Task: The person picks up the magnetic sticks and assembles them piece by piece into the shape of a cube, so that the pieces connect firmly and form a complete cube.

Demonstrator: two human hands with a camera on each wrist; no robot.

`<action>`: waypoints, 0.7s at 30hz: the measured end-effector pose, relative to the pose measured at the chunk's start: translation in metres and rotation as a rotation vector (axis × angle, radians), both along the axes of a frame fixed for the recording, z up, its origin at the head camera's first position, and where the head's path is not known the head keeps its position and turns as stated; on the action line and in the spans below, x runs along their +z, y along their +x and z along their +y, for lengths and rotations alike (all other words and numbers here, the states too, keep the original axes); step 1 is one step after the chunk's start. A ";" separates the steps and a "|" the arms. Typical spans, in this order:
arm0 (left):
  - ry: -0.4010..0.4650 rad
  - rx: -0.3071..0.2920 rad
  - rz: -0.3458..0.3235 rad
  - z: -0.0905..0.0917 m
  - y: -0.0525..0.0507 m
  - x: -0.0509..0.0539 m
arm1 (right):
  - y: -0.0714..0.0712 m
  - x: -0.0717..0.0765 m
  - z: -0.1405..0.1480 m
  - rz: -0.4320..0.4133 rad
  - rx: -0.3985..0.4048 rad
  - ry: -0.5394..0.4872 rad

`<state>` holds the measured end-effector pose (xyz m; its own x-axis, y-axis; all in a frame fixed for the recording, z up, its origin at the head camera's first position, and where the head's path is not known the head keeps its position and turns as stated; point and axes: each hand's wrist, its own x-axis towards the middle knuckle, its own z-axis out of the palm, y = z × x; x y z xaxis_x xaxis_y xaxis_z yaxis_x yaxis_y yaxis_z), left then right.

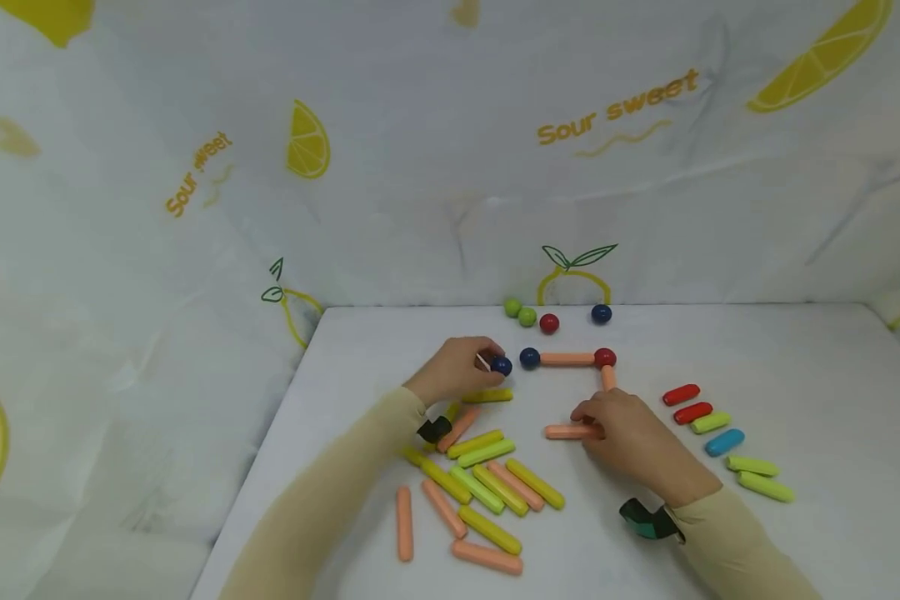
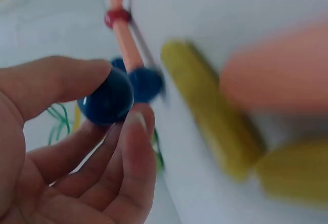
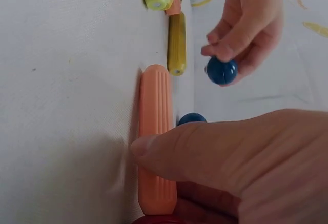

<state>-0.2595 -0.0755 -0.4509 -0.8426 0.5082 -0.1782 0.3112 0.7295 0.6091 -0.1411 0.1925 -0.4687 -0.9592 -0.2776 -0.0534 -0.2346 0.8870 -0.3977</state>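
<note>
My left hand point(image 1: 461, 367) pinches a dark blue ball point(image 1: 501, 366) between thumb and fingers, seen closely in the left wrist view point(image 2: 106, 98). My right hand point(image 1: 630, 433) grips an orange stick point(image 1: 562, 432), which lies crosswise; in the right wrist view, a red ball point(image 3: 159, 220) touches the near end of this stick point(image 3: 156, 101). Behind, another blue ball point(image 1: 529, 358) joins an orange stick point(image 1: 567, 359) to a red ball point(image 1: 605, 357). From that red ball a further orange stick point(image 1: 608, 377) runs toward my right hand, which hides its lower part.
Loose yellow, lime and orange sticks point(image 1: 487, 533) lie between and in front of my arms. Short red point(image 1: 681, 394), lime and blue point(image 1: 724, 442) sticks lie at the right. Green point(image 1: 527, 317), red point(image 1: 549, 323) and blue point(image 1: 602, 314) balls rest near the table's back edge.
</note>
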 end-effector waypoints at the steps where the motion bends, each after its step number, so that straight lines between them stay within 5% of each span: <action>1: 0.005 -0.038 -0.008 0.002 0.008 0.000 | 0.000 0.000 0.000 0.003 0.003 0.001; 4: -0.011 -0.150 -0.034 0.007 0.029 -0.002 | 0.000 0.000 0.001 0.015 0.012 -0.006; 8: -0.029 -0.248 -0.037 0.015 0.043 -0.008 | 0.000 -0.001 0.002 0.010 0.008 -0.017; 15: -0.084 -0.304 0.010 0.025 0.049 -0.014 | -0.001 0.000 0.002 -0.003 0.005 -0.057; 21: -0.085 -0.295 0.013 0.032 0.052 -0.012 | -0.001 0.000 0.003 -0.004 0.001 -0.062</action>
